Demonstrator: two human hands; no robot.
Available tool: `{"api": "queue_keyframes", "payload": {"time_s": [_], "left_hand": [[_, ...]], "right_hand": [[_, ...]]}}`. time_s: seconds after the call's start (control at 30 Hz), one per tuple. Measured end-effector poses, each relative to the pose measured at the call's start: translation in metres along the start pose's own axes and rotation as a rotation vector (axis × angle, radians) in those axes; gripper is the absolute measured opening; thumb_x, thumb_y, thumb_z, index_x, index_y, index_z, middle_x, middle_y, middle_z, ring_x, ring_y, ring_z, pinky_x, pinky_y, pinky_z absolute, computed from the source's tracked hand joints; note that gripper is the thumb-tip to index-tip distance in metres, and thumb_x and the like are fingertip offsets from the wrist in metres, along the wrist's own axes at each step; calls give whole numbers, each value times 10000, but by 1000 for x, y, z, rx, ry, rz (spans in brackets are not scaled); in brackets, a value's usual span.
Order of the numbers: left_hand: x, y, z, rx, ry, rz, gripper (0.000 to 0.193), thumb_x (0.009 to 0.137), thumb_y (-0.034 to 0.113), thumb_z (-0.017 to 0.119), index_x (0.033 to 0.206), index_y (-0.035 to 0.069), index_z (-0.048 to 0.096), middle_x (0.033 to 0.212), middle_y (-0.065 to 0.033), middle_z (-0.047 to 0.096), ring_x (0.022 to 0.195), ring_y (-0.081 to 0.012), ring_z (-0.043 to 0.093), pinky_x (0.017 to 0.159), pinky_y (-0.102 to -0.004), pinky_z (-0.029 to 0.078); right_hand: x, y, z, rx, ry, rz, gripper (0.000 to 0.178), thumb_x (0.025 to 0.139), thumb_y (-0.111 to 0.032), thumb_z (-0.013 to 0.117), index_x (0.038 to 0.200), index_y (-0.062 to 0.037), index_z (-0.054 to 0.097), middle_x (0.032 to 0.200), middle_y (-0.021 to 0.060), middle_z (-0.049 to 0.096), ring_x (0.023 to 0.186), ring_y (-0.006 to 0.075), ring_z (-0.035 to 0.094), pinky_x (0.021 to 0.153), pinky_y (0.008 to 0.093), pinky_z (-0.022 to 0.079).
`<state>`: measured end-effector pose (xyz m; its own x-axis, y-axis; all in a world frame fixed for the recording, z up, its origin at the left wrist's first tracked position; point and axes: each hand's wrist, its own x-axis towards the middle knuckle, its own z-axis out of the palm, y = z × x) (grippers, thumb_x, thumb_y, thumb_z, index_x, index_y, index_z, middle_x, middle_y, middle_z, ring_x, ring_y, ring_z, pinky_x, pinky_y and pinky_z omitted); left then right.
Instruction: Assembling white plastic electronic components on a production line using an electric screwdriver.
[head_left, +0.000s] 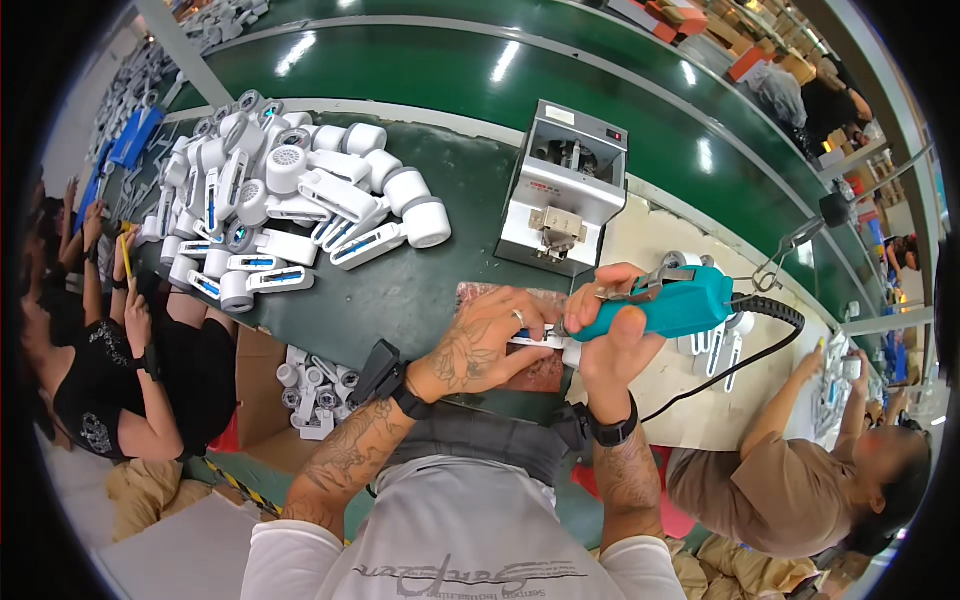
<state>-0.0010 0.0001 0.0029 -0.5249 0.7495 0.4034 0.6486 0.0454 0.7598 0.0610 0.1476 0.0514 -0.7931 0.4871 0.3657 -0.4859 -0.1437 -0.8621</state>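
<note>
My right hand [612, 340] is wrapped round a teal electric screwdriver [660, 305] with a metal lever and a black coiled cord. Its tip points left, at a white handheld fan [535, 338] lying on a reddish-brown mat [532, 375]. My left hand [495, 335] presses the fan down, with fingers and thumb on either side of it. Blue shows inside the fan's handle; fingers hide much of the rest.
A large pile of white fans [290, 190] covers the bench's left side. Behind my hands stands a boxy metal machine [565, 190]. More fans [715, 350] lie at right. A cardboard box [265, 410] holds fans below left. People sit on both sides; a green conveyor [420, 65] runs behind.
</note>
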Motion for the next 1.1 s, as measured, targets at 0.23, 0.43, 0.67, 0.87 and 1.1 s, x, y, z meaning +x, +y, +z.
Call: {"api": "queue_keyframes", "payload": {"time_s": [0.23,0.43,0.67,0.87,1.1], "left_hand": [[-4,10,1,-15,2,-78,210,813,185,730,954,71,624,1049,-60,639,1025,-298,584,886,-414,472],[0,7,0,165,15,-3,317,824,196,714,1105,57,667,1081,-81,648,1021,-309,583,904,-407,485],[7,14,-8,100,14,-49,258,822,205,714,1025,47,693,1022,-83,654,1027,-306,563,906,-411,472],[12,-9,-4,196,-11,50,251,836,233,704,1008,50,682,1042,-80,614,1076,-283,523,914,-409,445],[-1,-8,-2,268,-55,130,414,860,304,679,1211,98,599,1142,-99,566,1108,-296,512,948,-449,416]], "right_hand": [[-6,1,0,11,-13,8,665,865,-567,685,1056,42,498,673,53,501,570,150,504,541,302,423],[-4,-2,3,-30,-1,13,674,859,-581,683,1066,37,511,679,55,511,568,157,508,549,302,430],[6,-10,5,-50,55,-51,640,862,-585,672,1029,13,518,709,61,540,602,161,529,558,297,442],[50,1,22,-85,69,-166,420,964,-401,630,1005,5,529,733,53,557,630,147,548,585,279,456],[76,37,23,-226,-15,-171,345,986,-315,609,987,22,538,726,48,581,636,131,553,613,266,460]]}}
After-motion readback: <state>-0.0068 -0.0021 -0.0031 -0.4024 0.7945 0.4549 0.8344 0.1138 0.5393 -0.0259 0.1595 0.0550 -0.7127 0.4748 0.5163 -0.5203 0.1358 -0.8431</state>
